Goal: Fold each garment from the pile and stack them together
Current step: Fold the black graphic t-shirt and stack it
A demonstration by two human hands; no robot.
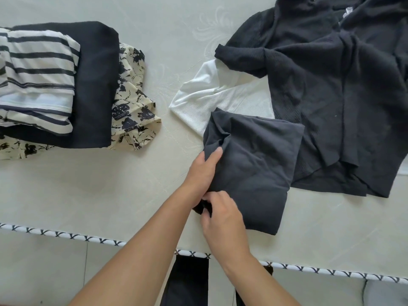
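Observation:
A folded dark grey garment [256,164] lies near the front edge of the cream mattress [110,191]. My left hand [203,173] grips its left edge, thumb on top of the cloth. My right hand [223,217] pinches the garment's near left corner. At the far left sits the stack of folded clothes [66,85]: a striped top on a black piece on a floral print. The unfolded pile of black textured garments [326,85] spreads over the right side, with a white ribbed garment [212,96] partly under it and under the grey one.
The mattress edge has a black-and-white piped trim [88,238] running across the front. Below it is pale tiled floor [44,272], and my dark trouser legs [187,281] show beside it. Bare mattress lies between the stack and the grey garment.

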